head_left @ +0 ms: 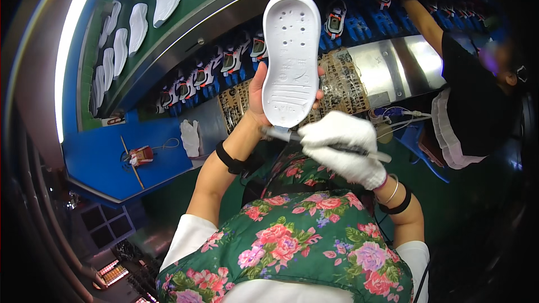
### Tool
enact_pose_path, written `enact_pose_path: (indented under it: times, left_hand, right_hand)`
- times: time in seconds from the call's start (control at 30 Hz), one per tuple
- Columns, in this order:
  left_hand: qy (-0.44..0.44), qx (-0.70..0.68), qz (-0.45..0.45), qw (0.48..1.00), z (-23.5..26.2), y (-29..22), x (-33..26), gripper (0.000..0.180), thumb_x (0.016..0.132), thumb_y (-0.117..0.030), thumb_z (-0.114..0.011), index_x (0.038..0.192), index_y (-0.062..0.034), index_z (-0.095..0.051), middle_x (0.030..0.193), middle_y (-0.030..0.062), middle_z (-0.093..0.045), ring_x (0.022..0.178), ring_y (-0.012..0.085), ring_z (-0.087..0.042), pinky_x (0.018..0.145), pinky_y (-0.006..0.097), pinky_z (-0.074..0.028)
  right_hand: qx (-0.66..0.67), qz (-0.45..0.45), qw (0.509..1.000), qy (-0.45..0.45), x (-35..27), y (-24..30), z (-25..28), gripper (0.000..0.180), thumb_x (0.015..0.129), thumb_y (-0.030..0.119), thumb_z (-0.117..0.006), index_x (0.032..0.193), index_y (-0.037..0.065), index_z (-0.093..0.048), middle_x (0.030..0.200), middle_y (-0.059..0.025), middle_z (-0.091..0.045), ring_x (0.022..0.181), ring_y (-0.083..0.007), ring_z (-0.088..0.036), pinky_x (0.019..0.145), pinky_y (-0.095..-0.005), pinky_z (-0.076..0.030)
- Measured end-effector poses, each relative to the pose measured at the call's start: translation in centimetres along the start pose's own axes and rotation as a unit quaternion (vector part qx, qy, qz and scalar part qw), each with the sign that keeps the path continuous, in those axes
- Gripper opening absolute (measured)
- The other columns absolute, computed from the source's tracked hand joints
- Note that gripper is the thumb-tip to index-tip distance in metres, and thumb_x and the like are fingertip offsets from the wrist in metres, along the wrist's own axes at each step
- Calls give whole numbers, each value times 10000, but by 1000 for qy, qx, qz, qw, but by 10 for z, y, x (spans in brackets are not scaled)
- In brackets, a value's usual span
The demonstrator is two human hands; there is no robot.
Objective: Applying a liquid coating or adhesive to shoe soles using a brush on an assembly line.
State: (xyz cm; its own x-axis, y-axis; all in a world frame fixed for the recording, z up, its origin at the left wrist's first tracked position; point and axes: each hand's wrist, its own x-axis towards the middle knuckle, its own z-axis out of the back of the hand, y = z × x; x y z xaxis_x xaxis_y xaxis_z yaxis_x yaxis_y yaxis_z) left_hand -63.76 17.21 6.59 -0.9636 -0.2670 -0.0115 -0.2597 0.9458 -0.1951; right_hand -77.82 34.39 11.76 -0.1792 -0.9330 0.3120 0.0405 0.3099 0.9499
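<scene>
My bare left hand (256, 96) grips a white shoe sole (292, 81) upright by its heel part, thumb along the left edge and fingertips showing at the right. Small holes dot the sole's wide end, and ridges cross its lower half. My right hand (342, 140), in a white knit glove, closes round a slim dark-handled brush-like tool (351, 148). The tool's greyish front end points left, just below the sole's heel, near my left wrist. Its tip is blurred, and I cannot tell whether it touches the sole.
Shoe uppers on blue holders (203, 76) line the conveyor ahead. Above, a green shelf (196, 0) carries several white soles (138, 28). On the left blue table (101, 160) lie a white glove (190, 137) and a small reddish box (140, 156). At right, a person (477, 90) reaches toward the line.
</scene>
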Motion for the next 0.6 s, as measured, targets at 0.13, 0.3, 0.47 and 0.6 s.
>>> enact_pose_path:
  times: [0.13,0.3,0.47,0.6]
  left_hand:
    - [-51,112,30,992,-4,-7,1,937,865,-700,-587,1550,-114,-331,1416,279,-471,1047,459,-588,846,552,-521]
    - [-21,141,66,988,-4,-19,8,948,866,-694,-584,1536,-72,-335,1364,294,-496,985,410,-600,772,463,-535]
    - [82,119,76,987,2,-16,9,866,901,-619,-553,1546,-74,-360,1417,324,-467,1097,434,-613,866,464,-546]
    - [86,123,88,985,2,-23,16,867,901,-622,-550,1544,-71,-362,1420,335,-461,1101,440,-611,915,487,-526]
  right_hand:
    - [-136,104,985,-31,9,-6,8,212,773,9,-792,977,50,-751,962,-112,-737,833,-272,-693,728,-355,-553]
    - [-138,151,977,57,-10,-10,-4,264,733,29,-806,986,85,-756,1014,-91,-747,824,-263,-694,707,-365,-556]
    - [-110,118,987,6,0,-2,12,214,753,33,-817,957,78,-770,985,-111,-755,835,-271,-710,735,-356,-556]
    - [-202,203,957,44,-8,-10,0,354,723,0,-775,1065,82,-739,1060,-110,-735,835,-276,-693,721,-374,-555]
